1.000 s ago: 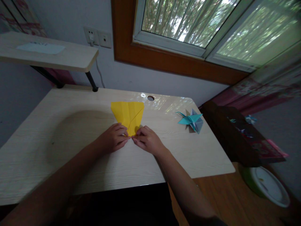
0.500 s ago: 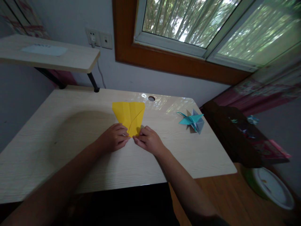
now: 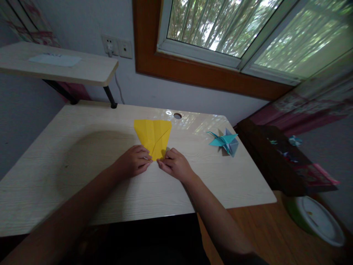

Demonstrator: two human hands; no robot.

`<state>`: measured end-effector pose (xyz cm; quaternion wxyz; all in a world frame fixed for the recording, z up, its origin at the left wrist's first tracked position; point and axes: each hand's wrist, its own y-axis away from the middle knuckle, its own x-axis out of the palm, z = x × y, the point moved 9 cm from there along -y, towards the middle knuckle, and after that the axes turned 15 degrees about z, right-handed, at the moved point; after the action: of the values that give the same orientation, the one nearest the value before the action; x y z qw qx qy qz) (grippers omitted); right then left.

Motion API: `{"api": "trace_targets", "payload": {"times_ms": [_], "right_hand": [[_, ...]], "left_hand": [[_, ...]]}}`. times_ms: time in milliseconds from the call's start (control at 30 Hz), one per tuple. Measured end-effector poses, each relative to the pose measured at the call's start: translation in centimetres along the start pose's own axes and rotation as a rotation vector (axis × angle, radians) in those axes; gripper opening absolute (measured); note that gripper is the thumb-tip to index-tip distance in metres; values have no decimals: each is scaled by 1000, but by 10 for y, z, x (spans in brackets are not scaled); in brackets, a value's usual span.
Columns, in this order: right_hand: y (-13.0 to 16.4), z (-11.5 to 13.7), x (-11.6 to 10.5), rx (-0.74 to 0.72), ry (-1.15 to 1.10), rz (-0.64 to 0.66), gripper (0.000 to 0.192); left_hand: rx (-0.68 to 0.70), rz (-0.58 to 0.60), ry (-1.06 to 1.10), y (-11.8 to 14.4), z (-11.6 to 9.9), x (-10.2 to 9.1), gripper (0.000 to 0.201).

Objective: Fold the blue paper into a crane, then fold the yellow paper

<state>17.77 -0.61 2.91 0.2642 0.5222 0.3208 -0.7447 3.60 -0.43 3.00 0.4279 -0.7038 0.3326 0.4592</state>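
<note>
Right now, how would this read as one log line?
left hand: on paper tip | right hand: on paper tip | paper: flat on desk | crane: apart, right

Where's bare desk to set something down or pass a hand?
Widest bare patch: the desk left of the left hand, out to the shelf leg. A second strip runs along the near edge, below both hands. A narrower gap lies between the right hand and the blue paper crane. Crowded at centre: both hands press the yellow paper.

A single head-worn camera looks forward and down from close above the pale wooden desk (image 3: 82, 147), facing the wood-framed window (image 3: 220, 55).
</note>
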Motion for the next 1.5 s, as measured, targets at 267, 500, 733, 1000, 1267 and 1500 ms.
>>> {"api": "trace_targets", "payload": {"times_ms": [267,500,733,1000,1267,1500], "right_hand": [[4,-2,-4,11,-4,-15,31],[7,-7,-1,28,21,-16,35],[8,-7,-2,31,29,-30,37],[8,-7,-4,43,-10,-43,39],[7,-8,-5,30,-39,-40,36],[8,-11,-1,28,-60,-34,32]], "left_hand": [[-11,5,21,0,1,-1,19],[-7,12,19,-1,0,-1,18],[-1,10,10,-1,-1,0,17],[-21,23,26,0,2,1,24],[-100,64,-19,0,10,9,33],[-177,111,-22,-1,13,10,36]]}}
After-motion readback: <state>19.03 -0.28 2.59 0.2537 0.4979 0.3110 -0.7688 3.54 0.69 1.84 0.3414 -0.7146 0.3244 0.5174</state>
